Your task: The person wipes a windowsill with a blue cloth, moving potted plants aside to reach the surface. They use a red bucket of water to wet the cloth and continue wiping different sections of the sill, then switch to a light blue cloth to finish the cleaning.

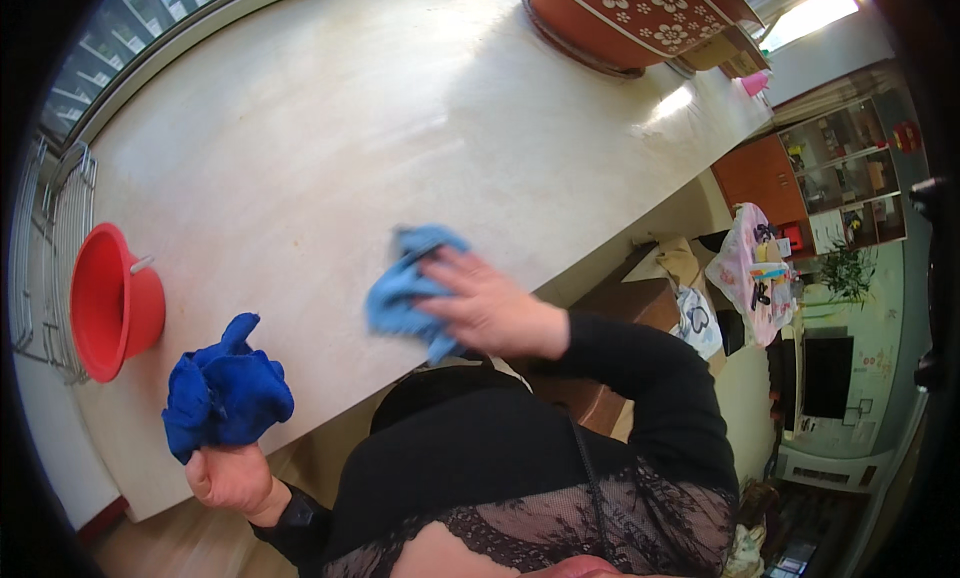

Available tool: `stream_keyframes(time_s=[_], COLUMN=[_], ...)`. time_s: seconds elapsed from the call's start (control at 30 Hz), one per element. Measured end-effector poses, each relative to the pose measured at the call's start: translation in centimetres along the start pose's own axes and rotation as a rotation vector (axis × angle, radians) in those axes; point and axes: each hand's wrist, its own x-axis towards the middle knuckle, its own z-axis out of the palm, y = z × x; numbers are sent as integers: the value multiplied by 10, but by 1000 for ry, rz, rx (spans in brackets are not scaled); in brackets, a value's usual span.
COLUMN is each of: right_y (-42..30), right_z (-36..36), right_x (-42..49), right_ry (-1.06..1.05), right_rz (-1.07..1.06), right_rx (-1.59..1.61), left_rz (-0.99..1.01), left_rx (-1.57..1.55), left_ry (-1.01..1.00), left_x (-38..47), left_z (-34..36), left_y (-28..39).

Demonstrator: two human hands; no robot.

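My right hand (487, 304) lies spread over a light blue cloth (405, 289), pressing it on the pale sill-like counter (300, 173) near its front edge. Both the hand and this cloth look blurred. A bunched dark blue cloth (225, 398) is in my left hand (232, 477), at the counter's near left; the cloth hides most of those fingers. Just beyond the dark blue cloth, a red plastic basin (146, 312) stands at the counter's left end, with a small pale piece (142, 264) at its rim.
A red flower-patterned planter (630, 23) stands on a saucer at the far right of the counter, a pink object (754, 83) past it. Metal wire racks (67, 195) line the left end. Below the counter's right side are cardboard boxes (637, 308) and a cloth-covered table (750, 278).
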Motion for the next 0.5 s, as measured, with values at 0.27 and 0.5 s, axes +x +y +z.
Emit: stream_keyframes(time_s=[0.27, 0.5], right_y=[295, 362], right_z=[-106, -143], right_x=[-187, -98], right_ry=[55, -388], right_rz=[823, 789], right_rx=[-316, -382], left_rz=[-23, 133], left_rx=[-77, 459], left_ry=[156, 559], left_x=[23, -6], left_z=[42, 64], left_y=[-43, -76])
